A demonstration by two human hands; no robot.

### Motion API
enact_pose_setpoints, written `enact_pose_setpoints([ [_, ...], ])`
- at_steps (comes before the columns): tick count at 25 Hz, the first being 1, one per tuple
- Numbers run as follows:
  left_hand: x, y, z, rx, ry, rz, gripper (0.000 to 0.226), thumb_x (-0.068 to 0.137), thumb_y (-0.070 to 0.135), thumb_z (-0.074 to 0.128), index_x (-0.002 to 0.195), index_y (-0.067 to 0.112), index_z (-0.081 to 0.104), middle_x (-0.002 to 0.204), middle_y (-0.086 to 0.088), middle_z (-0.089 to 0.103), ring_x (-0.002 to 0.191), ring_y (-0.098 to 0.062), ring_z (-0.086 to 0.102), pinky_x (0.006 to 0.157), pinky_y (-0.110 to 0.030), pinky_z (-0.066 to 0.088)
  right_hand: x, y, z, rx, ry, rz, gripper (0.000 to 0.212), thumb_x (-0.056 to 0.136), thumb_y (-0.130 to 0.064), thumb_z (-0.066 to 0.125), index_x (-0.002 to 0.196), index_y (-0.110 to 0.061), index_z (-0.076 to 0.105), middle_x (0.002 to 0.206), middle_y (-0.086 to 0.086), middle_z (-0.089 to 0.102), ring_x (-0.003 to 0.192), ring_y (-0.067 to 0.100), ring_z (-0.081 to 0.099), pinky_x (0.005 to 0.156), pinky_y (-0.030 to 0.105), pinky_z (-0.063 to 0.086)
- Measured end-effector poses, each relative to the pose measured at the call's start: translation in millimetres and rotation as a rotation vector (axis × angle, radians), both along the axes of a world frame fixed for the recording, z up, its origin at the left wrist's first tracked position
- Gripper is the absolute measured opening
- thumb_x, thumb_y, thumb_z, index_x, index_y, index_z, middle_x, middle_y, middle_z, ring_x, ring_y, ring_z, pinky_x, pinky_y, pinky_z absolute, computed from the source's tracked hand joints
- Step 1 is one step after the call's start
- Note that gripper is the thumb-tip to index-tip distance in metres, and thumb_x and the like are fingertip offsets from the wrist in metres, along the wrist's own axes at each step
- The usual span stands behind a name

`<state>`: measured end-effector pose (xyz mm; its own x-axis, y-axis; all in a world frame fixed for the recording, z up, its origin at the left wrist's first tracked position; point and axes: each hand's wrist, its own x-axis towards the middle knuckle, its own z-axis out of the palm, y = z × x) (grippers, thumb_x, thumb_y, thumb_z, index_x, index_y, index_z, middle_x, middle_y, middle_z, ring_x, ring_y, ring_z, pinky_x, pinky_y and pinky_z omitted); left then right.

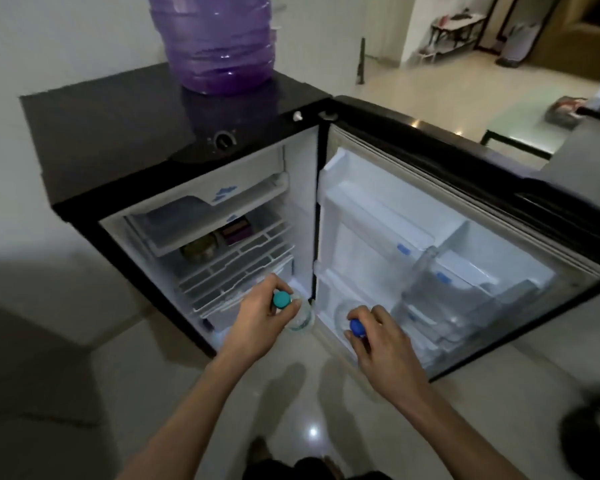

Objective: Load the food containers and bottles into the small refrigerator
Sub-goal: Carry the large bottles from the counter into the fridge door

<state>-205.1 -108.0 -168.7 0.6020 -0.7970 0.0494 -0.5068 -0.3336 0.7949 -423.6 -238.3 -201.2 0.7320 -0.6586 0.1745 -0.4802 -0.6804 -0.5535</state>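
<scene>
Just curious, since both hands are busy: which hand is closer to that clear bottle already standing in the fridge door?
Right. The right hand, gripping a blue-capped bottle, is just left of the clear bottle in the door shelf. The left hand, holding a teal-capped bottle, is farther left, by the fridge's main compartment.

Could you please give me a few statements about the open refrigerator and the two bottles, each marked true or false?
1. The left hand holds a bottle with a teal cap. True.
2. The right hand is empty. False: it grips a bottle with a blue cap.
3. The refrigerator door is closed. False: it stands open.
4. A large purple water jug stands on top of the refrigerator. True.
</scene>
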Motion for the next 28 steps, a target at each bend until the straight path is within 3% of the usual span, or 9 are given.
enact_pose_setpoints([
  [3, 12, -62, -17, -0.034, -0.041, -0.121, 0.019, 0.097, 0.021, 0.080, 0.096, 0.021, 0.060, 0.085, 0.007, 0.059, 0.075, -0.008, 0.055, 0.065, -0.018, 0.042, 17, -27, -19, -0.024, -0.034, -0.153, 0.019, 0.100, -0.018, 0.071, 0.111, -0.024, 0.056, 0.103, 0.001, 0.052, 0.078, 0.025, 0.059, 0.065, 0.042, 0.055],
  [8, 39, -142, -53, -0.071, -0.003, -0.294, 0.022, 0.096, 0.018, 0.080, 0.095, 0.022, 0.059, 0.088, 0.012, 0.059, 0.078, -0.003, 0.057, 0.067, -0.012, 0.040, 50, -64, -53, 0.052, -0.045, -0.392, 0.017, 0.102, -0.021, 0.068, 0.116, -0.021, 0.057, 0.111, 0.004, 0.056, 0.086, 0.025, 0.062, 0.072, 0.042, 0.058],
  [13, 52, -201, -84, -0.033, 0.049, -0.508, 0.017, 0.103, 0.029, 0.073, 0.101, 0.029, 0.056, 0.095, 0.011, 0.056, 0.082, -0.002, 0.059, 0.070, -0.010, 0.045, 75, -93, -80, 0.099, -0.025, -0.593, 0.017, 0.103, -0.017, 0.066, 0.117, -0.022, 0.056, 0.111, 0.004, 0.060, 0.090, 0.022, 0.062, 0.077, 0.038, 0.056],
  [17, 51, -241, -115, 0.006, 0.065, -0.580, 0.016, 0.100, 0.018, 0.077, 0.109, 0.014, 0.064, 0.102, 0.002, 0.061, 0.088, -0.001, 0.059, 0.075, -0.005, 0.044, 88, -113, -99, 0.133, 0.060, -0.755, 0.013, 0.104, -0.018, 0.066, 0.116, -0.013, 0.064, 0.106, 0.011, 0.067, 0.091, 0.028, 0.066, 0.075, 0.046, 0.060],
  [18, 51, -250, -121, 0.037, 0.086, -0.591, 0.019, 0.100, 0.019, 0.078, 0.112, 0.011, 0.067, 0.106, -0.002, 0.063, 0.093, -0.004, 0.061, 0.079, -0.006, 0.047, 89, -118, -103, 0.138, 0.069, -0.783, 0.007, 0.103, -0.017, 0.066, 0.107, -0.011, 0.067, 0.099, 0.012, 0.068, 0.086, 0.028, 0.067, 0.071, 0.045, 0.060],
  [20, 49, -266, -130, 0.081, 0.103, -0.617, 0.027, 0.100, 0.023, 0.077, 0.120, 0.008, 0.068, 0.113, -0.009, 0.068, 0.103, -0.019, 0.069, 0.090, -0.021, 0.057, 93, -125, -105, 0.147, 0.084, -0.828, 0.010, 0.099, -0.013, 0.069, 0.089, -0.011, 0.068, 0.085, 0.012, 0.070, 0.076, 0.028, 0.068, 0.063, 0.038, 0.057],
  [23, 47, -286, -142, 0.245, 0.184, -0.595, 0.041, 0.097, 0.024, 0.078, 0.130, 0.002, 0.066, 0.122, -0.016, 0.072, 0.113, -0.028, 0.071, 0.100, -0.037, 0.058, 99, -131, -108, 0.135, 0.153, -0.879, 0.010, 0.088, -0.005, 0.077, 0.080, -0.009, 0.073, 0.076, 0.015, 0.071, 0.067, 0.033, 0.069, 0.056, 0.033, 0.051],
  [26, 49, -300, -170, 0.268, 0.210, -0.537, 0.057, 0.085, 0.042, 0.078, 0.129, 0.006, 0.068, 0.121, -0.014, 0.075, 0.117, -0.033, 0.072, 0.105, -0.053, 0.059, 102, -131, -114, 0.075, 0.250, -0.846, 0.014, 0.076, 0.002, 0.081, 0.071, -0.008, 0.073, 0.067, 0.016, 0.069, 0.056, 0.036, 0.067, 0.048, 0.032, 0.049],
  [28, 45, -310, -158, 0.382, 0.292, -0.551, 0.057, 0.090, 0.035, 0.078, 0.139, 0.007, 0.065, 0.132, -0.015, 0.071, 0.133, -0.037, 0.065, 0.116, -0.044, 0.050, 101, -138, -119, 0.026, 0.302, -0.818, 0.015, 0.076, 0.001, 0.075, 0.066, -0.010, 0.072, 0.062, 0.014, 0.068, 0.051, 0.035, 0.066, 0.047, 0.032, 0.050],
])
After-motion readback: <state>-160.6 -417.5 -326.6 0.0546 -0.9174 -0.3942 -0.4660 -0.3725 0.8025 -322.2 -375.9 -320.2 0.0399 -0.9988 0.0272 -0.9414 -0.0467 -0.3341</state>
